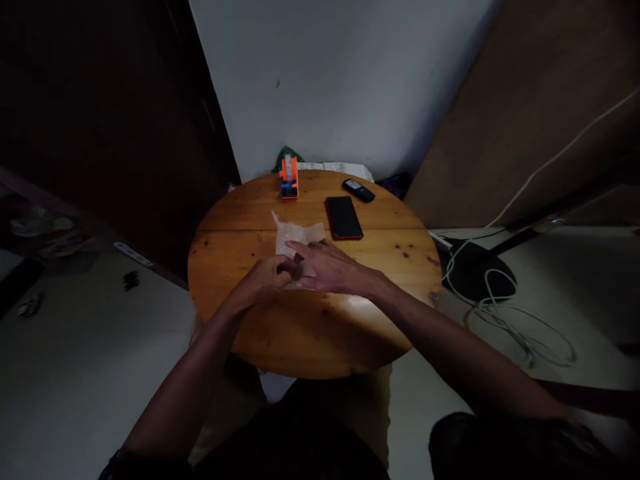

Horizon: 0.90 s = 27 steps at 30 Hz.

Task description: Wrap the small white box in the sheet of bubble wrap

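Observation:
A crinkled, whitish translucent sheet of plastic wrap (pixel 290 233) lies on the round wooden table (pixel 300 333). My left hand (pixel 273 275) is at its near left edge, fingers curled closed on the wrap. My right hand (pixel 335 268) rests over the wrap's right part, with the forefinger stretched out and the thumb apart from it. The fingers of both hands meet near the wrap's near edge. Whether something lies under or inside the wrap is hidden by the hands.
An orange tape dispenser (pixel 289 179) stands at the table's far edge. Right of it lie a dark phone with a red edge (pixel 344 218) and a small black handset (pixel 359 190). A white wall (pixel 330 80) rises behind; a pale cable (pixel 525 333) coils on the floor at right.

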{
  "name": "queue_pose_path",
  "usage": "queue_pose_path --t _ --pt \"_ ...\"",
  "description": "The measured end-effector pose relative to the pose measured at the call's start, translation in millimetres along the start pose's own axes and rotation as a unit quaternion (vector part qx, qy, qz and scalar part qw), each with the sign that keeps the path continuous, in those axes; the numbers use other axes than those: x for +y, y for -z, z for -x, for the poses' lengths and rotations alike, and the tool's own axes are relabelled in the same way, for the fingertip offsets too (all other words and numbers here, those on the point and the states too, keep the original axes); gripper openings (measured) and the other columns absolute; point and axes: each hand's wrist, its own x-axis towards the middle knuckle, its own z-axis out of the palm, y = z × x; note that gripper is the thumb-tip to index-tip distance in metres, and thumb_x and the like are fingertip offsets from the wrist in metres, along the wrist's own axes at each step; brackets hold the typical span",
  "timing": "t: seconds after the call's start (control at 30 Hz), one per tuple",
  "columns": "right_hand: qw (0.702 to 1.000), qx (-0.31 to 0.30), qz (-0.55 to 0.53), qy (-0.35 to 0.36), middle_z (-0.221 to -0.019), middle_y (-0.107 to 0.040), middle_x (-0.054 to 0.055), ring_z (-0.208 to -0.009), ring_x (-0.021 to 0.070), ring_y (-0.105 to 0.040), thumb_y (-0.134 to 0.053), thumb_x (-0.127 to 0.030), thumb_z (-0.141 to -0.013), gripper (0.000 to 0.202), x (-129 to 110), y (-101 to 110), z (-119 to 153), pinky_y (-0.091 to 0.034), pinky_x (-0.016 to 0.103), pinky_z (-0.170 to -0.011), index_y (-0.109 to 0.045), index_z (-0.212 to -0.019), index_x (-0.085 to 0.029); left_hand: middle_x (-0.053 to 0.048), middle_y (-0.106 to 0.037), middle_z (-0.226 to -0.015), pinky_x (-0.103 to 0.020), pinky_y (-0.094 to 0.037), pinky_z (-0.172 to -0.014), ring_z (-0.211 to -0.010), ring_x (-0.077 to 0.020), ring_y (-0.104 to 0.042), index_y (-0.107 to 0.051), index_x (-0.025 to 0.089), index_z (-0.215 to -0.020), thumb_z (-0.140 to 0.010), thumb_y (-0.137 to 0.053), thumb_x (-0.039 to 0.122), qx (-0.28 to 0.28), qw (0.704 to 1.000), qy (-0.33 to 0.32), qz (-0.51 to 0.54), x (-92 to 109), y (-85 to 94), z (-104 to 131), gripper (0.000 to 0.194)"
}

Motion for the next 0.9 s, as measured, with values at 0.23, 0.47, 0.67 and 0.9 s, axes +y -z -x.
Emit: queue_pose_path --t 0.23,0.47,0.67,0.9 --pt "0.974 0.095 -0.077 -0.19 -0.114 -0.072 0.012 -0.086 0.0212 -0.068 -0.068 -0.029 -0.086 0.042 26 0 52 -0.048 0.031 -0.073 -0.062 -0.126 -0.016 -0.006 -0.067 -0.095 -0.03 -0.047 -0.076 -0.087 -0.0205 -0.063 -0.072 0.02 -0.096 -0.081 -0.062 0.024 0.081 0.971 -0.019 -0.226 -8 -17.7 -3 0.018" --pt "0.929 0.082 -0.184 -0.31 -0.098 -0.074 0.01 -0.075 0.0188 -0.069 -0.069 -0.048 -0.087 0.066 23 -27 58 -0.049 0.026 -0.066 -0.053 -0.14 -0.013 -0.01 -0.065 -0.107 -0.037 -0.049 -0.094 -0.104 -0.025 -0.059 -0.072 0.017 -0.107 -0.087 -0.058 0.019 0.076 0.946 -0.14 -0.283 -15 -15.9 -2 0.024" --pt "0.911 0.131 -0.215 -0.328 -0.086 -0.069 0.004 -0.065 0.0154 -0.061 -0.072 -0.045 -0.083 0.07 22 -49 38 -0.044 0.024 -0.057 -0.05 -0.142 -0.014 -0.009 -0.062 -0.11 -0.036 -0.05 -0.094 -0.106 -0.0249 -0.059 -0.073 0.02 -0.108 -0.087 -0.059 0.023 0.051 0.951 -0.137 -0.272 -20 -14.0 -8 0.025" --pt "0.884 0.227 -0.275 -0.301 -0.067 -0.055 -0.006 -0.058 0.0121 -0.05 -0.062 -0.022 -0.078 0.06 22 -72 30 -0.038 0.022 -0.053 -0.051 -0.137 -0.016 -0.008 -0.061 -0.106 -0.032 -0.051 -0.089 -0.105 -0.0234 -0.06 -0.075 0.022 -0.107 -0.088 -0.058 0.024 0.04 0.95 -0.15 -0.271 -24 -13.7 -14 0.025"
